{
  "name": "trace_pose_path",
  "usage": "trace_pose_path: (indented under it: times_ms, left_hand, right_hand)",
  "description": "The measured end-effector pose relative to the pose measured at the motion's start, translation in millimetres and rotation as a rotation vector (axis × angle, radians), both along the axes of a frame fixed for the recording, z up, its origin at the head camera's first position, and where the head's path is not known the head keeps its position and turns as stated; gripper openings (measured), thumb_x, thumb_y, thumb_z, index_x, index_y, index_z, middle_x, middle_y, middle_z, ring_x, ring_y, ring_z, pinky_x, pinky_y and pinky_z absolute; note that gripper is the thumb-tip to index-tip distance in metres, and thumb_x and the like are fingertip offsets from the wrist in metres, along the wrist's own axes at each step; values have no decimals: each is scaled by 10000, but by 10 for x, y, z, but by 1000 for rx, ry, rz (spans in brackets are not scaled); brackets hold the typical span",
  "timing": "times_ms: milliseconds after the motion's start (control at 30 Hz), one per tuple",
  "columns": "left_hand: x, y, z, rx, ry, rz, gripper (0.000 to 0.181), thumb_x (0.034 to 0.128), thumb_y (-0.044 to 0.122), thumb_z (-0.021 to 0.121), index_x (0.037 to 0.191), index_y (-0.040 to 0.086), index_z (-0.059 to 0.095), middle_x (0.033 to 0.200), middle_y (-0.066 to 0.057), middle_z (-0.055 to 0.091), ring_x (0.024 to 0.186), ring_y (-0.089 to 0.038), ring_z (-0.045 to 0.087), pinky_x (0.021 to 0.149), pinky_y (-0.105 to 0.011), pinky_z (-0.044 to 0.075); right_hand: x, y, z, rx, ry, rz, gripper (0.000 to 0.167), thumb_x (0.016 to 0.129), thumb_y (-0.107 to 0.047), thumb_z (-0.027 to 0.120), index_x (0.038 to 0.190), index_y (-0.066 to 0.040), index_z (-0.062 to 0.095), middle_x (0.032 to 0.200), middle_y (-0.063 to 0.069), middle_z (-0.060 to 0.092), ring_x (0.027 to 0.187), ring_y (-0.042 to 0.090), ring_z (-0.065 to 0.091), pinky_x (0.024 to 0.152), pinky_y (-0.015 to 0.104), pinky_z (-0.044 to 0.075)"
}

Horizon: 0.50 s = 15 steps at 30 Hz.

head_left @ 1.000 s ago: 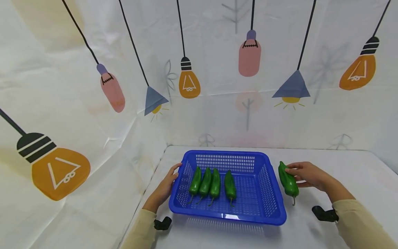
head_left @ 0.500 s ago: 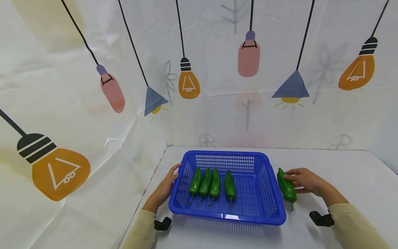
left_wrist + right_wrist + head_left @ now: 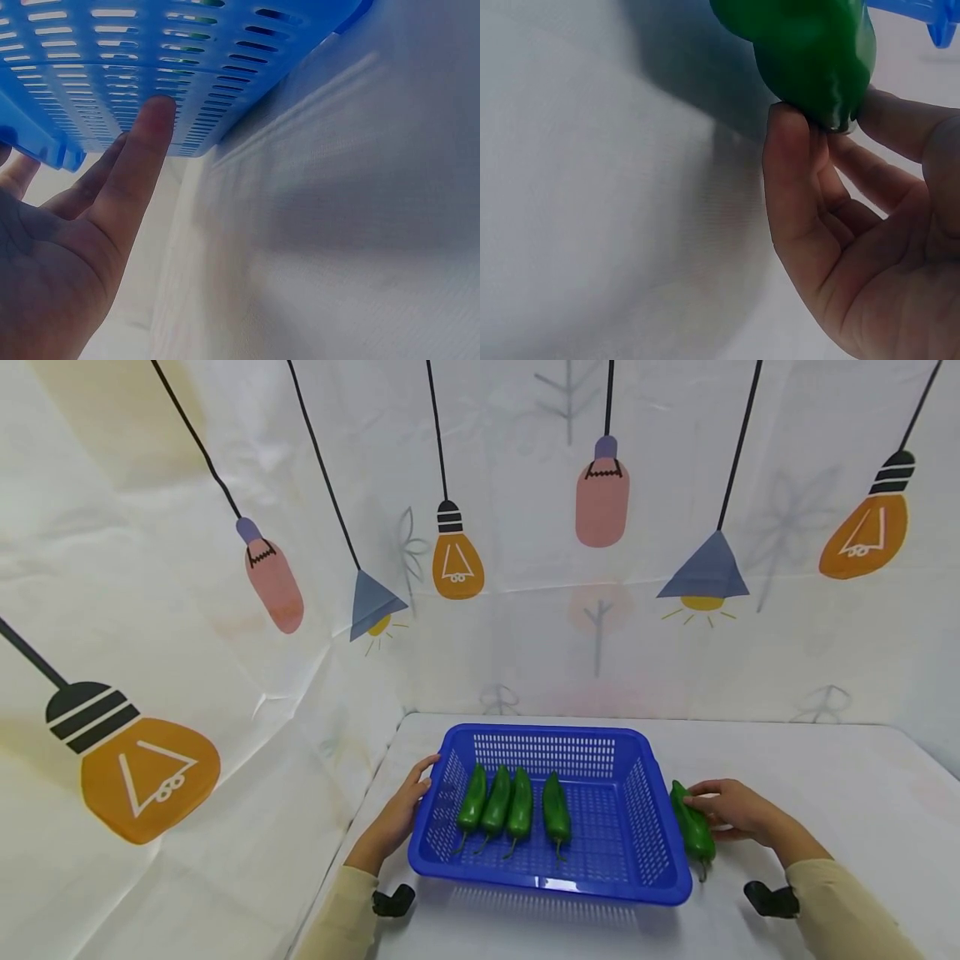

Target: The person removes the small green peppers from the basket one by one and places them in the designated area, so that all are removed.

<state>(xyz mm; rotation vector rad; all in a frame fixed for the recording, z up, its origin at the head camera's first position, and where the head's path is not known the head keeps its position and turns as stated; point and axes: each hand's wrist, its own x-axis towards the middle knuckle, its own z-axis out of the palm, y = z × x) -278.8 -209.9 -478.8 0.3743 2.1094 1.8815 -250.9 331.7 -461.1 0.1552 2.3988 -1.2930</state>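
A blue slotted plastic basket (image 3: pixel 551 883) sits on the table. Inside, several long green peppers (image 3: pixel 472 802) lie side by side towards the left, stems facing the near side. My left hand (image 3: pixel 397 814) rests against the basket's left side; in the left wrist view, fairly straight fingers (image 3: pixel 150 124) touch its outer wall. Just right of the basket, my right hand (image 3: pixel 738 810) holds another green pepper (image 3: pixel 693 831) between thumb and fingers, stem pointing down. The right wrist view shows fingertips at one end of that pepper (image 3: pixel 817 60); the rest is cut off.
The white table (image 3: pixel 825 777) extends to the right of the basket. Behind and to the left rises a white sheet (image 3: pixel 525 652) printed with hanging lamps and bulbs. Black wrist devices (image 3: pixel 393 900) sit at both sleeves.
My right hand has moved down towards the near side with the pepper, which is now lower beside the basket's right wall. The left hand, basket and peppers inside stay put.
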Motion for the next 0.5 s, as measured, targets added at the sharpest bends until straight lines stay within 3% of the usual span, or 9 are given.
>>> trace_pose_path:
  times_ms: [500]
  left_hand:
    - [15,3,9,-3,15,0,475,1124,313,252,1594,255,220,1528,-212,361,1131,-322,578,881,-396,518]
  right_hand:
    - [-7,-13,-78,28,1,-8,548,1027,-232,591,1381,155,432,1068,212,622,856,214,622,764,406,581]
